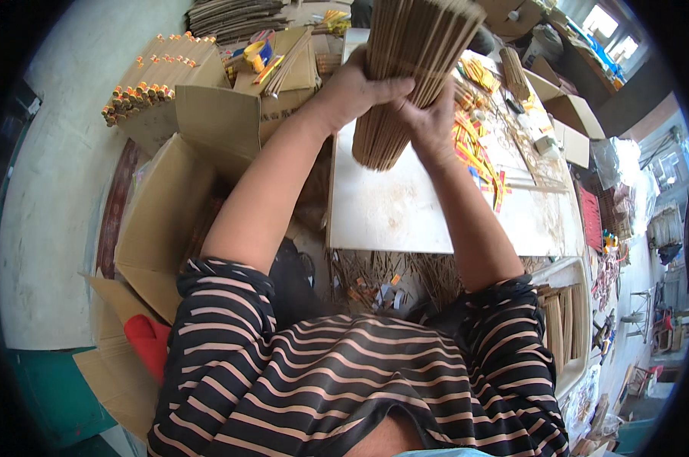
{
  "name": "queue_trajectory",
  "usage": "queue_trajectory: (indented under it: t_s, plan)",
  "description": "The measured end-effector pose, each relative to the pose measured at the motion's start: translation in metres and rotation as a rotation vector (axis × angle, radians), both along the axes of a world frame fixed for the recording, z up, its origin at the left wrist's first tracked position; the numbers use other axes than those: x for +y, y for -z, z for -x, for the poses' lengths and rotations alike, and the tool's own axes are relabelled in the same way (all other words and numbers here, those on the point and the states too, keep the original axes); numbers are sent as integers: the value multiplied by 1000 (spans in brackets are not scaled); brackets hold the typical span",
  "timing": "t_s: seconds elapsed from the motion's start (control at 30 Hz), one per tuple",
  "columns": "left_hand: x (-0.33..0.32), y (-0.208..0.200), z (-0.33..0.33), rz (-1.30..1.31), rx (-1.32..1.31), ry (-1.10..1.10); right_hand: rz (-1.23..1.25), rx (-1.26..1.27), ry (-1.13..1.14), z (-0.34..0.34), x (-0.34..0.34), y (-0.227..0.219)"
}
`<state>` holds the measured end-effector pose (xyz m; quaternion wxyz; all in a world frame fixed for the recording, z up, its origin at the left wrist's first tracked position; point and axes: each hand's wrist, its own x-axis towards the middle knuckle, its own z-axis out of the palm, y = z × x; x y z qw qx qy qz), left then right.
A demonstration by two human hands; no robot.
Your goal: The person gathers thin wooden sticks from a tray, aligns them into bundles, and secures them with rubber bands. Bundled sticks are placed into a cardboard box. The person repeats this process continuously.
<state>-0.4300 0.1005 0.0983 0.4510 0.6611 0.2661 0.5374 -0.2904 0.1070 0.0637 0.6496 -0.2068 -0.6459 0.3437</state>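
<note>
A thick bundle of thin brown incense sticks [419, 47] is held up over the white table [394, 217], tilted with its top leaning to the right. My left hand [354, 93] wraps around its left side, thumb across the front. From the right, my right hand [431, 128] grips the bundle lower down, its thumb close to the left thumb. The fingers behind the bundle are hidden. Red and yellow paper strips [474, 156] lie scattered on the tabletop beside my right forearm.
An open cardboard box [158, 221] stands left of the table. Behind it are stacked bundles with orange ends [169, 68] and a carton carrying tape rolls [258, 55]. Loose sticks [375, 274] litter the space below the table's front edge. A pale tray [580, 305] at right holds more bundles.
</note>
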Motion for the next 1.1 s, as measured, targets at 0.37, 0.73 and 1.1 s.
queue_trajectory:
  t_s: [0.37,0.73,1.1]
  plan:
    - [18,41,7,121,-281,110,245,-16,-137,5,-3,14]
    - [27,42,2,180,-389,-122,103,-218,-59,8,-3,-11]
    - [29,61,-13,570,-678,-202,130,-67,89,24,-9,21]
